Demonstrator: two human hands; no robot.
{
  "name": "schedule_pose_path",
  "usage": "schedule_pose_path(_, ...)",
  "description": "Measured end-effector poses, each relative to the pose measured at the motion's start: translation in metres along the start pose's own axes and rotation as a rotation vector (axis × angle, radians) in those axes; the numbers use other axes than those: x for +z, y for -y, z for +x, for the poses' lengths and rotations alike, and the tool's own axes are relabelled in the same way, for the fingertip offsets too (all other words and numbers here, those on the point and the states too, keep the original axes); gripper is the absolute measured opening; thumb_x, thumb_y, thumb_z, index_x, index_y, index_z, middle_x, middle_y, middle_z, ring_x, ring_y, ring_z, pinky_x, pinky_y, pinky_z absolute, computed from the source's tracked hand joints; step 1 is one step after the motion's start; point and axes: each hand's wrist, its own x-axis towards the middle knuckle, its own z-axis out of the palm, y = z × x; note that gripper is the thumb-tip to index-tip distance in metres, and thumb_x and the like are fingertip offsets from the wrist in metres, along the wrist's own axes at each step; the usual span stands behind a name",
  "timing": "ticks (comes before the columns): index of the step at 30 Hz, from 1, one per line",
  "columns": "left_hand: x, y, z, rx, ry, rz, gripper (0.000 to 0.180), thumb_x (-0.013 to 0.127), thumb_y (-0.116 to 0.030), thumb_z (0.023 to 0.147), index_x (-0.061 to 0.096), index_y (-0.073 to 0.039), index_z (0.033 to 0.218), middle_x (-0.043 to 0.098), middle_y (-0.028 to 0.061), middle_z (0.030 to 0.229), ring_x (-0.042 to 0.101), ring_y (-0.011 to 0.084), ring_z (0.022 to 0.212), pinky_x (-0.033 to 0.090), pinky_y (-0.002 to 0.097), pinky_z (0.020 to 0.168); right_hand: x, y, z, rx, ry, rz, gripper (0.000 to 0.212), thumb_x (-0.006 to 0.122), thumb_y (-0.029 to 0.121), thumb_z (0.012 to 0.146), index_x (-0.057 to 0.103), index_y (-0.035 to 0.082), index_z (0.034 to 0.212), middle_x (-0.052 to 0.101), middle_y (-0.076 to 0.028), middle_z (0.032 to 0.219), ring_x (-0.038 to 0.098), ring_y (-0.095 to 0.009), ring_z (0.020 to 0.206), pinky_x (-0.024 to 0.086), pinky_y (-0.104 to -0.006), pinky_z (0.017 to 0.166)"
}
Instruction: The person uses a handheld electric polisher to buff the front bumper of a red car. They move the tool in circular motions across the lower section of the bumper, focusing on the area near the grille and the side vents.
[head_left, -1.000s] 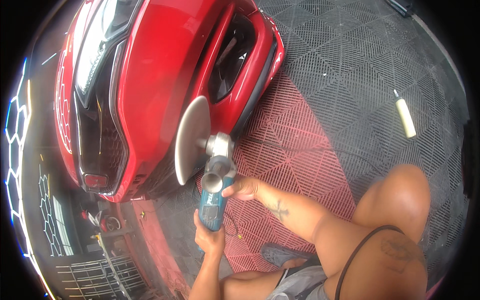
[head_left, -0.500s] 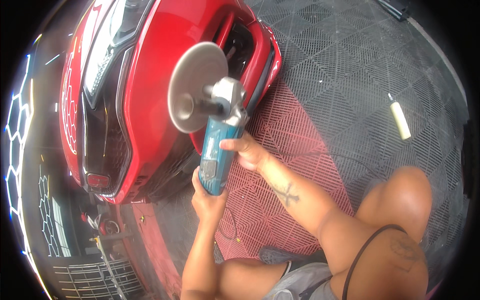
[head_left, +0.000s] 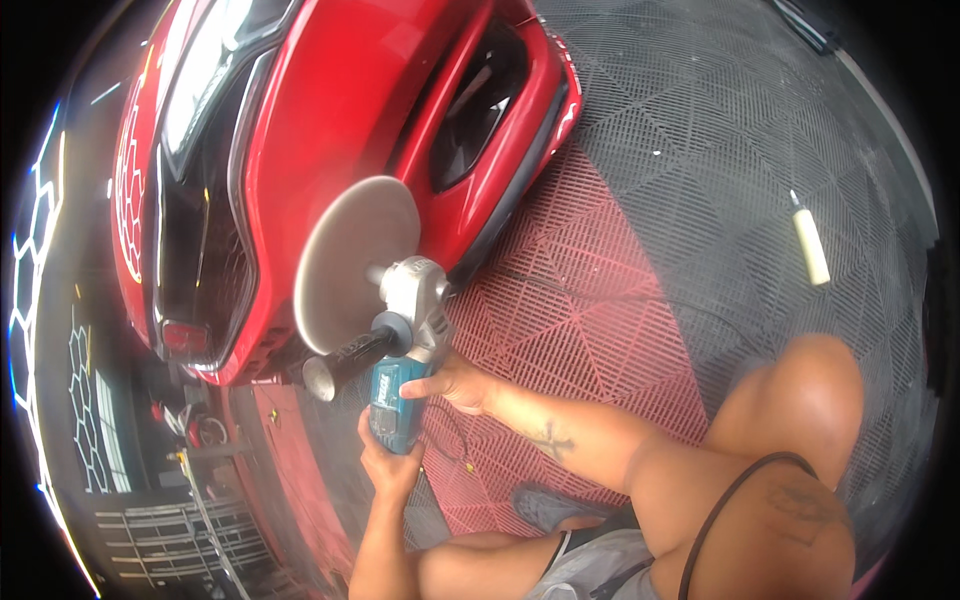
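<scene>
While crouched beside the red car bumper (head_left: 330, 120), gripping the polisher (head_left: 395, 345) two-handed: left hand (head_left: 385, 462) clenched round the teal body's near end, right hand (head_left: 452, 383) wrapped just behind the grey head. Long axis running near to far, tilted left; round pad (head_left: 352, 262) ahead of both, against the paint. Right hand nearer the pad, forearm angled in from the right.

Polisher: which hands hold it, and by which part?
Both hands grip the polisher by its teal body: left hand at the rear, right hand alongside.
</scene>
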Motion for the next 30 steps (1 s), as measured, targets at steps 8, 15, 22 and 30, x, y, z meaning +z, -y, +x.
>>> schedule_pose_path(8,0.008,-0.070,0.017,0.143,0.005,-0.165,0.104,0.089,-0.012,0.081,0.034,-0.011,0.170,0.079,0.0274,0.128,0.080,0.0474,0.121,0.064,0.0528,0.103,-0.003,0.054,0.000,-0.229,-0.083,-0.052,0.066,0.091,0.025,0.095,0.063,0.002,0.150,0.073,-0.012,0.141,0.070,-0.026,0.134,0.056,-0.0477,0.120)
schedule_pose_path(15,-0.053,-0.199,0.065,0.476,0.489,-0.618,0.156,0.111,-0.042,0.068,0.013,-0.012,0.186,0.066,0.0291,0.156,0.066,0.0419,0.147,0.053,0.0521,0.122,0.042,0.291,-0.049,-0.484,-0.078,-0.178,0.086,0.077,0.053,0.101,0.050,0.002,0.163,0.068,-0.027,0.149,0.070,-0.043,0.136,0.060,-0.0619,0.115)
schedule_pose_path(22,-0.082,-0.180,-0.018,0.262,1.006,-0.542,0.070,0.098,-0.051,0.087,0.078,-0.003,0.135,0.085,0.0163,0.101,0.083,0.0320,0.099,0.063,0.0475,0.091,0.170,0.492,-0.155,-0.558,-0.255,-0.380,0.095,0.081,0.053,0.101,0.042,-0.003,0.167,0.057,-0.024,0.162,0.058,-0.040,0.148,0.045,-0.0654,0.128)
schedule_pose_path(30,-0.298,-0.060,-0.224,0.055,0.938,0.301,0.050,0.062,-0.046,0.112,0.081,-0.003,0.128,0.081,0.0218,0.132,0.071,0.0403,0.136,0.047,0.0543,0.126,0.422,0.717,-0.217,-0.488,-0.280,-0.485,0.103,0.093,0.041,0.091,0.041,-0.007,0.166,0.052,-0.022,0.159,0.053,-0.040,0.151,0.039,-0.0605,0.136)
